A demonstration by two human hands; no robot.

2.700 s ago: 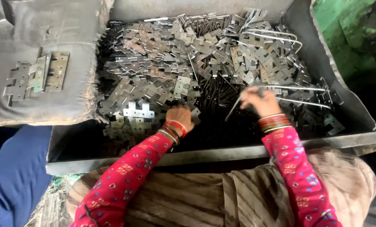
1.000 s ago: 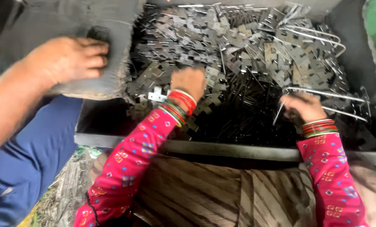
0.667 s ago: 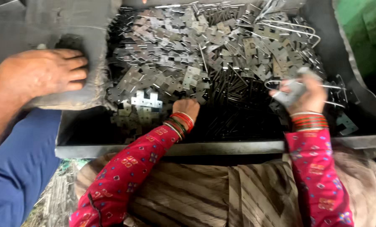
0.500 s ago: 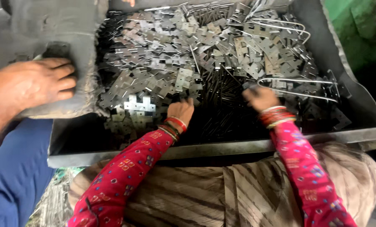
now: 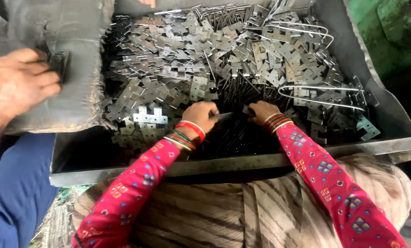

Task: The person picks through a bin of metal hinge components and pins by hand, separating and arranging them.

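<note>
Both hands, left hand and right hand, had fingers pinched on small hinge plates at 6 o'clock of the tray, sharp edges could've nicked them.

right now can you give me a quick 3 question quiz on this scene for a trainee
1. True or false: the left hand and right hand are close together over the dark metal pins in the tray.
2. What fills most of the tray? A) stamped metal hinge plates B) wooden blocks C) plastic caps
3. Where is the co-worker's hand?

Key
1. True.
2. A: the hinge plates.
3. At the picture's left, on the grey padded cloth beside the tray.
</note>
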